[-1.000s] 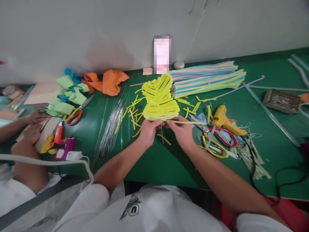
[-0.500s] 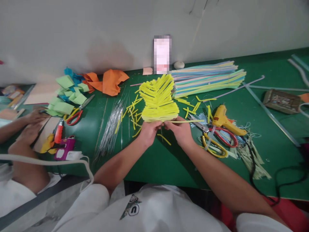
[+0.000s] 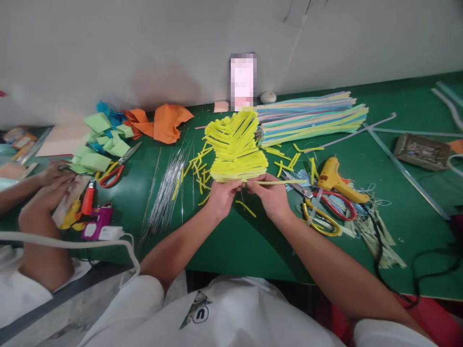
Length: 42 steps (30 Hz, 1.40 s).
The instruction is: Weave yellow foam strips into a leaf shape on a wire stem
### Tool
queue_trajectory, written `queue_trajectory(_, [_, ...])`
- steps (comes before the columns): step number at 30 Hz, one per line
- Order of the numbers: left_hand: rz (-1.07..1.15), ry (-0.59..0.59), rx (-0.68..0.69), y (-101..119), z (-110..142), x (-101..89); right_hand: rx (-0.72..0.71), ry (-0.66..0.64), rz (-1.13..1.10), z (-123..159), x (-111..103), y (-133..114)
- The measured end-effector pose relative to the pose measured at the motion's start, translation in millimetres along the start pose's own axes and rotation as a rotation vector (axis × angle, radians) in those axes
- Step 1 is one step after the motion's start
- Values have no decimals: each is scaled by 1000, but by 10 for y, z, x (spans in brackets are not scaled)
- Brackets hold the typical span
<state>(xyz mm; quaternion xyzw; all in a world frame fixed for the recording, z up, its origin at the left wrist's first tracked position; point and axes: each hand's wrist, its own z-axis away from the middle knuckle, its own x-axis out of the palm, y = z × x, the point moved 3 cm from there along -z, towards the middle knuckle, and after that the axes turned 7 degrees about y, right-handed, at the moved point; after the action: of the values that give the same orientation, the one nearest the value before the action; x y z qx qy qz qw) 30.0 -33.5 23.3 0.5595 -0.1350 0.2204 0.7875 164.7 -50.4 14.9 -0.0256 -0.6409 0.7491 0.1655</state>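
Note:
A leaf-shaped piece of bright yellow pipe cleaners (image 3: pixel 237 154) is held up over the table, its rows fanned at the top and straight lower down. My left hand (image 3: pixel 223 196) pinches its lower edge, thumb turned inward. My right hand (image 3: pixel 270 195) is closed at the same edge on a loose yellow pipe cleaner (image 3: pixel 278 182), whose free end sticks out to the right. The fingertips of both hands almost meet at the middle, where a thin stem shows below. Short cut yellow pieces (image 3: pixel 198 171) lie on both sides of the leaf shape.
Right of my hands lie large scissors (image 3: pixel 325 205) and a yellow glue gun (image 3: pixel 340 180). Bundled pipe cleaners (image 3: pixel 314 123) and a phone (image 3: pixel 243 82) are at the back. Wires (image 3: pixel 168 188) lie left. A co-worker's hands (image 3: pixel 50 190) work at far left near other scissors (image 3: pixel 115 171).
The leaf shape has shifted slightly left at its top. The free end of the loose pipe cleaner has drawn in a little leftward. The co-worker's hands have moved slightly.

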Motion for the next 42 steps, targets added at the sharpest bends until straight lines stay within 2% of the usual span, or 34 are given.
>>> queue_trajectory(9, [-40, 12, 12, 2, 12, 7, -58, 34, 50, 18, -25, -15])
queue_trajectory(25, [-42, 14, 57, -11, 9, -5, -155, 20, 152, 31, -35, -21])
queue_trajectory(37, [-30, 54, 21, -14, 1, -15, -65, 92, 144, 41, -19, -58])
queue_trajectory(42, [-27, 50, 10, -11, 13, -5, -69, 105, 130, 41, -18, -74])
